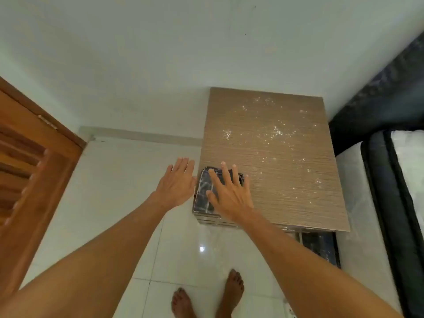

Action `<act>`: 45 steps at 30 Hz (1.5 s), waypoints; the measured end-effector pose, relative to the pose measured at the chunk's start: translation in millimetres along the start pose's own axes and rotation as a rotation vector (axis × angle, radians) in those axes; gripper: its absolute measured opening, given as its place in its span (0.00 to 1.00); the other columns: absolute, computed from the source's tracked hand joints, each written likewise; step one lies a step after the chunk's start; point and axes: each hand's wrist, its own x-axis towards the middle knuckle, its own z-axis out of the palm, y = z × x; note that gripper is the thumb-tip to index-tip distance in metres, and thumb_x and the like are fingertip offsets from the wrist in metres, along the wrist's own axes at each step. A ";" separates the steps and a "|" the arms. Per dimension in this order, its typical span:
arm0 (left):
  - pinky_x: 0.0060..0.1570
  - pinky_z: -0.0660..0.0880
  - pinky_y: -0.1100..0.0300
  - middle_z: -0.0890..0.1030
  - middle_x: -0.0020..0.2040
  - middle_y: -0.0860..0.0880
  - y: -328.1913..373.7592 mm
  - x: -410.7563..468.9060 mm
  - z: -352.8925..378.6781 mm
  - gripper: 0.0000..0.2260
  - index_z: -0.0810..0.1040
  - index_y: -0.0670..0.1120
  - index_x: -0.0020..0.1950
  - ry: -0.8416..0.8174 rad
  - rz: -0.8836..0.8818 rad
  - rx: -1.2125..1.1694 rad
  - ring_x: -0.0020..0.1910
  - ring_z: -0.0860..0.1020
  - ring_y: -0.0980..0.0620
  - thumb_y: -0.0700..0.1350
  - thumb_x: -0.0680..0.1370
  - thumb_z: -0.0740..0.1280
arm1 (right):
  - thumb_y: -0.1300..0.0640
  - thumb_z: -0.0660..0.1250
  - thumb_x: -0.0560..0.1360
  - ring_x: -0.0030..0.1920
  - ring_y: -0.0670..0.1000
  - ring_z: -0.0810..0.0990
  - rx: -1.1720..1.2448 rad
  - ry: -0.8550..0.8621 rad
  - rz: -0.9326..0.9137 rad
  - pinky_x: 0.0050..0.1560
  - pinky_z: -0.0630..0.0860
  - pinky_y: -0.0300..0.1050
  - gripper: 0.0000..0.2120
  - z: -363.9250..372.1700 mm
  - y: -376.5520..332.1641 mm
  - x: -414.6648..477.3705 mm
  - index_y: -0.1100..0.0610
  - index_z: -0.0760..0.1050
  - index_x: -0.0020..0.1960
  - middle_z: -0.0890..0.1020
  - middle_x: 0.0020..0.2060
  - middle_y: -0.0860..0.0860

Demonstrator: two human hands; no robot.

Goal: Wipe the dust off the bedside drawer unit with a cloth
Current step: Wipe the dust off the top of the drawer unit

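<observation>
Pressing flat, the right hand [230,195] spreads its fingers over a dark folded cloth [205,193] at the near-left corner of the bedside drawer unit [275,157] — grip splayed, not clenched. White dust specks [273,134] dot the top toward its far-right area. The left hand [176,182] hovers open beside the left edge — holding nothing.

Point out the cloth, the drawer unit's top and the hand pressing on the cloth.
cloth [203,191]: head view, its bare left part.
drawer unit top [286,180]: head view, bare wood-grain surface.
right hand [231,193]: head view, back of the hand.
</observation>
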 end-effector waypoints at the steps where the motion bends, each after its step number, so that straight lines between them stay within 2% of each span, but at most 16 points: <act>1: 0.75 0.51 0.47 0.52 0.79 0.42 -2.6 3.5 7.8 0.24 0.50 0.42 0.78 -0.020 0.007 0.020 0.78 0.48 0.44 0.46 0.83 0.51 | 0.35 0.45 0.80 0.77 0.64 0.39 -0.026 -0.027 0.018 0.72 0.45 0.72 0.32 7.5 -1.9 3.0 0.45 0.41 0.79 0.40 0.78 0.56; 5: 0.74 0.53 0.46 0.52 0.79 0.43 -16.2 15.2 35.9 0.25 0.51 0.43 0.78 -0.049 0.037 0.012 0.78 0.48 0.43 0.41 0.82 0.54 | 0.24 0.45 0.71 0.75 0.67 0.35 -0.049 -0.071 0.026 0.69 0.42 0.76 0.41 33.8 -4.3 11.1 0.40 0.36 0.77 0.35 0.77 0.57; 8: 0.73 0.56 0.44 0.55 0.78 0.43 -20.3 17.4 49.6 0.25 0.52 0.44 0.78 -0.039 0.044 -0.034 0.78 0.50 0.43 0.39 0.82 0.55 | 0.19 0.45 0.66 0.75 0.67 0.34 -0.097 -0.046 0.018 0.68 0.37 0.76 0.51 46.1 -4.9 3.3 0.46 0.35 0.78 0.35 0.77 0.58; 11: 0.73 0.59 0.43 0.58 0.77 0.43 -21.4 16.8 59.6 0.26 0.53 0.46 0.78 -0.049 0.080 -0.071 0.77 0.52 0.42 0.41 0.81 0.57 | 0.20 0.47 0.67 0.76 0.68 0.38 -0.163 0.006 -0.006 0.69 0.38 0.74 0.54 56.7 -3.0 -7.9 0.53 0.40 0.79 0.40 0.78 0.61; 16: 0.72 0.60 0.43 0.59 0.77 0.43 -20.2 18.4 60.0 0.27 0.54 0.46 0.78 -0.068 0.121 -0.057 0.77 0.53 0.42 0.44 0.80 0.60 | 0.40 0.67 0.74 0.75 0.69 0.54 -0.191 0.058 -0.030 0.69 0.60 0.71 0.43 64.9 -0.1 -18.7 0.58 0.51 0.79 0.55 0.77 0.63; 18: 0.71 0.62 0.44 0.61 0.76 0.44 -21.8 22.0 60.4 0.26 0.55 0.46 0.77 -0.065 0.134 -0.029 0.76 0.56 0.42 0.44 0.80 0.60 | 0.49 0.68 0.76 0.75 0.69 0.51 -0.217 0.013 -0.034 0.70 0.59 0.70 0.42 61.2 0.6 -22.5 0.58 0.46 0.79 0.51 0.77 0.63; 20: 0.69 0.65 0.45 0.63 0.74 0.44 -22.2 25.1 58.7 0.25 0.57 0.46 0.75 -0.067 0.144 -0.015 0.74 0.59 0.43 0.43 0.80 0.61 | 0.57 0.64 0.78 0.76 0.69 0.46 -0.227 -0.052 -0.069 0.72 0.56 0.68 0.40 57.6 1.7 -28.2 0.58 0.40 0.79 0.46 0.78 0.62; 22: 0.68 0.66 0.45 0.64 0.73 0.45 -20.9 28.4 55.6 0.23 0.59 0.45 0.74 -0.069 0.146 -0.011 0.74 0.60 0.43 0.42 0.80 0.61 | 0.63 0.66 0.76 0.75 0.68 0.54 -0.213 -0.057 -0.110 0.70 0.64 0.66 0.38 50.8 3.5 -35.2 0.60 0.48 0.79 0.54 0.77 0.62; 24: 0.66 0.67 0.47 0.66 0.72 0.44 -18.5 32.8 49.9 0.21 0.61 0.44 0.72 -0.055 0.157 -0.007 0.72 0.62 0.43 0.43 0.80 0.60 | 0.68 0.74 0.65 0.68 0.64 0.72 -0.163 -0.029 -0.126 0.57 0.79 0.59 0.38 43.2 9.1 -37.3 0.63 0.66 0.73 0.72 0.69 0.61; 26: 0.65 0.68 0.48 0.67 0.70 0.44 -14.4 38.7 43.4 0.19 0.63 0.43 0.71 -0.035 0.158 -0.015 0.70 0.63 0.44 0.43 0.80 0.60 | 0.73 0.76 0.59 0.57 0.61 0.81 -0.073 0.049 -0.108 0.45 0.83 0.52 0.37 29.7 16.3 -33.7 0.63 0.73 0.67 0.80 0.61 0.60; 31: 0.64 0.68 0.49 0.67 0.69 0.44 -0.4 61.1 34.5 0.19 0.65 0.42 0.70 -0.009 0.148 -0.028 0.68 0.65 0.44 0.43 0.80 0.61 | 0.68 0.64 0.76 0.50 0.58 0.81 0.216 0.206 -0.007 0.49 0.79 0.50 0.21 -22.7 35.4 4.3 0.60 0.70 0.67 0.79 0.60 0.58; 34: 0.64 0.68 0.49 0.67 0.70 0.44 4.6 78.8 33.3 0.19 0.65 0.41 0.70 0.004 0.118 -0.052 0.69 0.64 0.43 0.43 0.80 0.60 | 0.64 0.61 0.79 0.40 0.53 0.79 0.283 0.306 0.082 0.38 0.75 0.43 0.15 -47.3 58.6 46.4 0.58 0.70 0.65 0.81 0.54 0.56; 36: 0.66 0.67 0.49 0.65 0.71 0.43 7.2 91.0 33.8 0.20 0.63 0.41 0.71 0.007 0.080 -0.075 0.71 0.63 0.44 0.44 0.80 0.59 | 0.63 0.60 0.80 0.37 0.52 0.78 0.276 0.385 0.111 0.36 0.75 0.44 0.14 -64.9 76.7 77.0 0.58 0.70 0.65 0.82 0.51 0.56; 39: 0.71 0.62 0.48 0.59 0.77 0.42 11.7 108.6 33.9 0.24 0.57 0.41 0.76 0.017 0.016 -0.121 0.76 0.57 0.43 0.44 0.82 0.58 | 0.62 0.61 0.80 0.40 0.54 0.79 0.241 0.478 0.090 0.43 0.80 0.55 0.15 -91.7 99.3 123.1 0.58 0.69 0.66 0.82 0.53 0.57; 41: 0.73 0.59 0.47 0.56 0.78 0.42 14.0 120.9 32.8 0.25 0.54 0.41 0.77 0.025 -0.019 -0.142 0.77 0.54 0.42 0.44 0.82 0.57 | 0.63 0.61 0.80 0.42 0.55 0.80 0.164 0.472 0.067 0.43 0.80 0.53 0.17 -105.3 112.7 153.7 0.57 0.68 0.68 0.81 0.55 0.56; 45: 0.72 0.62 0.45 0.56 0.78 0.42 14.3 145.1 31.1 0.25 0.54 0.41 0.77 0.065 -0.053 -0.176 0.76 0.57 0.42 0.43 0.81 0.58 | 0.62 0.61 0.80 0.50 0.59 0.81 0.048 0.455 -0.004 0.47 0.80 0.55 0.17 -119.7 131.1 212.5 0.59 0.67 0.68 0.79 0.60 0.58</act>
